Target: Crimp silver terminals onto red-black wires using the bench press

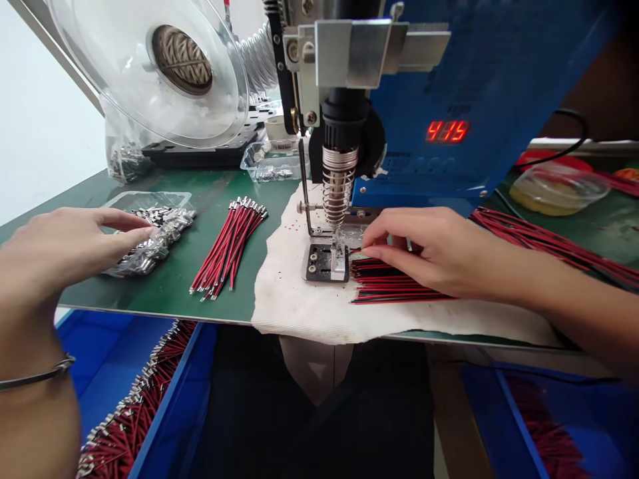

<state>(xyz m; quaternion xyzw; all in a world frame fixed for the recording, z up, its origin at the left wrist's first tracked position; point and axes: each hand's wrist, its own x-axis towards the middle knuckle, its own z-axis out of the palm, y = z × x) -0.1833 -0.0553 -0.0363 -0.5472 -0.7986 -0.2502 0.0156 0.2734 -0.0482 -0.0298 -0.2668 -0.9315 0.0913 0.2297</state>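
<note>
My left hand (84,243) reaches over a clear plastic tray (172,197) of small shiny metal terminals (162,241). Its thumb and index finger are pinched together at the pile, and whatever lies between the tips is too small to make out. At the blue crimping machine (424,86), my right hand (424,246) pinches a thin red-and-black wire (355,251) whose end points at the metal die (339,263). Beneath that hand a row of red-and-black wires (389,283) lies side by side on a white cloth (299,309).
A bundle of wires with metal ends (229,246) lies between tray and cloth. Behind stand a large clear reel (114,80) and a small plastic box (274,166). Blue bins (174,399) with wires sit below the table edge. More wires (549,246) stretch off right.
</note>
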